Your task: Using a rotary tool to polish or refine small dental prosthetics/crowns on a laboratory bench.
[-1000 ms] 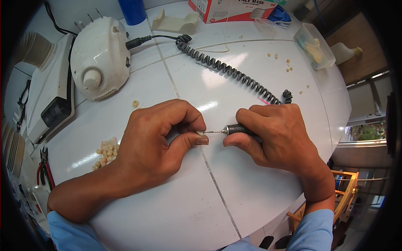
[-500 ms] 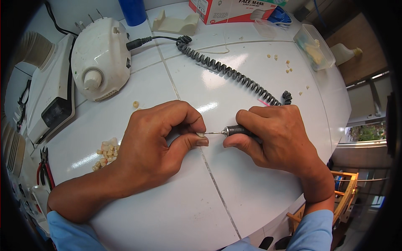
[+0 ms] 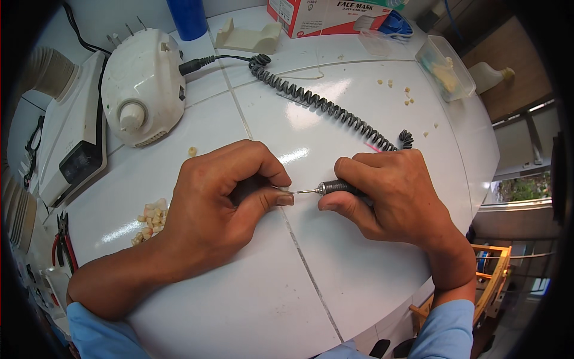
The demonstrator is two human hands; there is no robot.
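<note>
My right hand grips a dark rotary handpiece with a thin metal bit pointing left. The bit's tip meets a small pale piece pinched between thumb and fingers of my left hand; most of that piece is hidden by the fingers. Both hands rest on the white tabletop. A black coiled cord runs from the handpiece back to the white control unit at the upper left.
A heap of small pale pieces lies left of my left wrist, with loose ones scattered far right. A clear plastic box, a cardboard box, a cream holder, a blue bottle, a white device and red-handled pliers ring the table.
</note>
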